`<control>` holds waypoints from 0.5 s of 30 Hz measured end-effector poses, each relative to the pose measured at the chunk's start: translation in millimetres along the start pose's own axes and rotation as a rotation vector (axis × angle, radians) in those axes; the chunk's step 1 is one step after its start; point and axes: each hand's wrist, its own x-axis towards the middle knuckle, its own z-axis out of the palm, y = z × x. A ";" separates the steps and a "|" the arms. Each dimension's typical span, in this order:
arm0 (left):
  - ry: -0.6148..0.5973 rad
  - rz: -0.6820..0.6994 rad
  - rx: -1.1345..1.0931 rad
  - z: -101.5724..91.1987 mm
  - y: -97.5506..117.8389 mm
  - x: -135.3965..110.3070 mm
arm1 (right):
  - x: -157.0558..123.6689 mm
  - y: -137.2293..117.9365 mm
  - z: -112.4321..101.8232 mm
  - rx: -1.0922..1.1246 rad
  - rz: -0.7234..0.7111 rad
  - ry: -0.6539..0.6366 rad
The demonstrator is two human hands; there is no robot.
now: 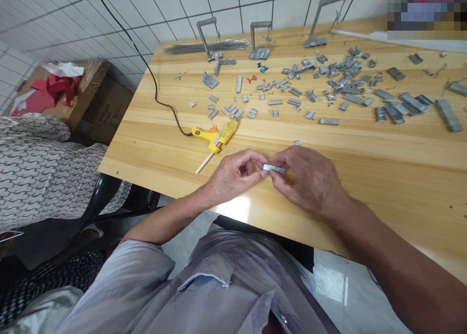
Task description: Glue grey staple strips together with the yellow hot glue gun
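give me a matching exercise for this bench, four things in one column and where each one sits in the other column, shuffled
Things:
1. metal strip
2. glue gun
3. red paper
4. metal frames

Places:
a. lying on its side on the table
b. pinched between left hand and right hand
c. on the cardboard box beside the table
d. standing near the table's far edge

Pairs: 1-b; 2-a; 3-c; 4-d

Dull metal strip (274, 168), glossy wooden table (365, 144)
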 end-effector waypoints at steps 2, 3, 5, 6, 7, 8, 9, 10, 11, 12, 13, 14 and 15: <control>0.005 -0.013 -0.019 0.3 0.4 -0.3 | 0.7 -0.5 -0.9 0.023 0.023 0.012; 0.011 -0.017 -0.034 0.5 0.2 -0.5 | 1.1 -0.6 -1.5 0.036 0.033 0.009; 0.027 -0.023 -0.066 1.1 -0.6 -0.7 | 2.0 -0.3 -3.0 0.062 0.040 -0.008; 0.032 -0.026 -0.078 1.2 -1.1 -0.7 | 2.6 0.0 -3.8 0.070 0.039 -0.016; 0.033 -0.028 -0.085 1.3 -1.4 -0.6 | 3.1 0.2 -4.6 0.077 0.037 -0.023; 0.030 -0.028 -0.087 1.2 -1.5 -0.6 | 3.5 0.5 -5.4 0.083 0.035 -0.028; 0.028 -0.023 -0.086 1.1 -1.3 -0.5 | 3.8 0.8 -5.9 0.087 0.031 -0.031; 0.026 -0.017 -0.083 0.8 -0.7 -0.4 | 3.9 0.9 -6.4 0.091 0.027 -0.033; 0.023 -0.011 -0.078 0.5 0.1 -0.4 | 3.9 1.1 -6.6 0.093 0.023 -0.032; 0.020 -0.006 -0.072 0.1 1.0 -0.4 | 3.7 1.1 -6.6 0.094 0.018 -0.028; 0.014 -0.001 -0.064 -0.2 1.9 -0.3 | 3.5 1.1 -6.5 0.092 0.013 -0.023; 0.007 0.006 -0.054 -0.5 2.7 -0.3 | 3.3 1.1 -6.3 0.087 0.009 -0.018; -0.002 0.016 -0.042 -0.8 3.2 -0.3 | 3.1 1.0 -6.0 0.082 0.007 -0.016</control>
